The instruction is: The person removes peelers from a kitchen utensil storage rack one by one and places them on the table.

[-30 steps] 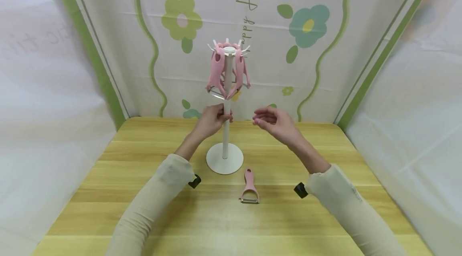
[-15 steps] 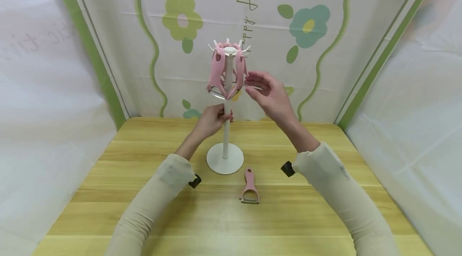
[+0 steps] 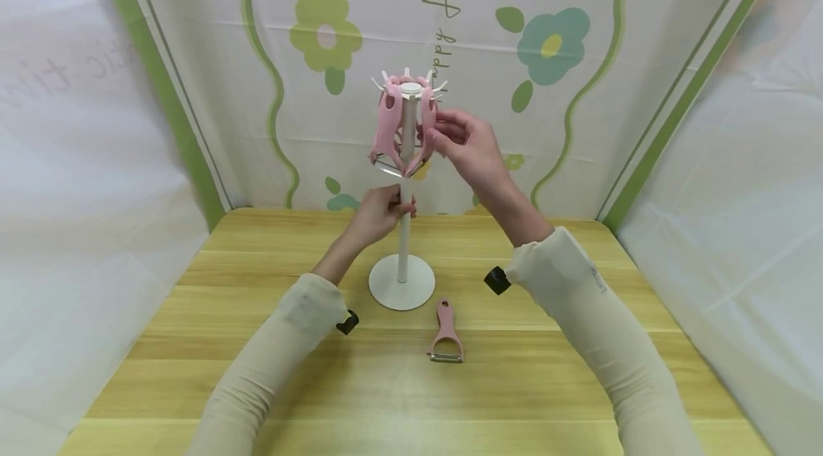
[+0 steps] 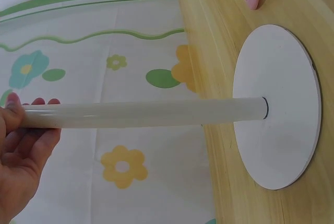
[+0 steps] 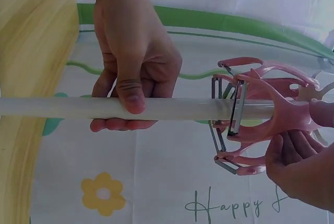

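Observation:
A white stand with a round base (image 3: 401, 293) rises from the wooden table, and several pink peelers (image 3: 388, 124) hang blade-down from the hooks round its top. My left hand (image 3: 378, 215) grips the pole (image 4: 130, 113) below the peelers, thumb on one side and fingers on the other. Up at the rack, my right hand (image 3: 472, 149) pinches the handle of a hanging peeler (image 5: 284, 110) between thumb and fingers; its fingertips are partly hidden behind the handle. One more pink peeler (image 3: 445, 324) lies on the table in front of the base, its blade toward me.
A wooden table (image 3: 289, 370) spreads under the stand. White cloth with printed flowers hangs behind it (image 3: 450, 34), and pale cloth walls with green edges close in both sides. Bare hooks (image 3: 439, 86) stick out at the rack's top.
My right hand has risen and moved left from beside the pole to the rack, and now pinches a hanging peeler. My left hand keeps its grip on the pole.

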{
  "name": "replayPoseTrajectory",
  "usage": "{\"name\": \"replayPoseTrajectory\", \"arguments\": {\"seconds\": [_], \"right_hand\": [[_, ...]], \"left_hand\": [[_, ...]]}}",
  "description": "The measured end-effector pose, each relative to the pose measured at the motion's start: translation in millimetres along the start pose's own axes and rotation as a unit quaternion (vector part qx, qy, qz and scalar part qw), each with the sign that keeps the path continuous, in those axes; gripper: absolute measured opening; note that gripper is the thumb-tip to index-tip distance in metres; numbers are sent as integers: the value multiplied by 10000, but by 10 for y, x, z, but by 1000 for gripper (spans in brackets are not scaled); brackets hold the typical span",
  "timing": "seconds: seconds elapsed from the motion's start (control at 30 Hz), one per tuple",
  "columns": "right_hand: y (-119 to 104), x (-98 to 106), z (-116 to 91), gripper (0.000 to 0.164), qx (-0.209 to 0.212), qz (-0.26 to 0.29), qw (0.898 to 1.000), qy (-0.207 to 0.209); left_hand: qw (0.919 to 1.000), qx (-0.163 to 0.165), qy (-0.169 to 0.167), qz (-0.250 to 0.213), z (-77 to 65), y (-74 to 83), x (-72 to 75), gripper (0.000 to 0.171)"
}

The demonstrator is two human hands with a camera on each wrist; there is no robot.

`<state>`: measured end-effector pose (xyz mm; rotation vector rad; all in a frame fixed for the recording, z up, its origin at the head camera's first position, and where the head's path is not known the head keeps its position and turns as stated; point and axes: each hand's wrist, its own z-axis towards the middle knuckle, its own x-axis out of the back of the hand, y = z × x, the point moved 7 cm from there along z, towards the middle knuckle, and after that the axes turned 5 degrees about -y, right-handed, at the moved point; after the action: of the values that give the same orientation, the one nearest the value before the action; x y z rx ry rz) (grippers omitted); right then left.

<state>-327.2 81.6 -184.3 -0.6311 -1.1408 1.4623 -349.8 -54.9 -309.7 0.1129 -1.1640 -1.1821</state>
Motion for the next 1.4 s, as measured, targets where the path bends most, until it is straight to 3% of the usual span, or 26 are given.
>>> {"name": "replayPoseTrajectory", "arguments": {"seconds": [0.27, 0.93, 1.23, 1.4], "right_hand": [[-12, -30, 3, 32, -377, 858, 9956, -48], [-144, 29, -79, 31, -138, 1060, 9942, 135], [-163, 3, -206, 27, -36, 900, 9959, -42], [-117, 9, -281, 28, -144, 1143, 9933, -60]], "left_hand": [[9999, 113, -8, -61, 2, -14, -12, 8], [9996, 275, 61, -75, 6, -30, 5, 6], [9995, 283, 68, -135, 8, -34, 2, 8], [9994, 313, 21, -135, 16, -48, 0, 10]]}}
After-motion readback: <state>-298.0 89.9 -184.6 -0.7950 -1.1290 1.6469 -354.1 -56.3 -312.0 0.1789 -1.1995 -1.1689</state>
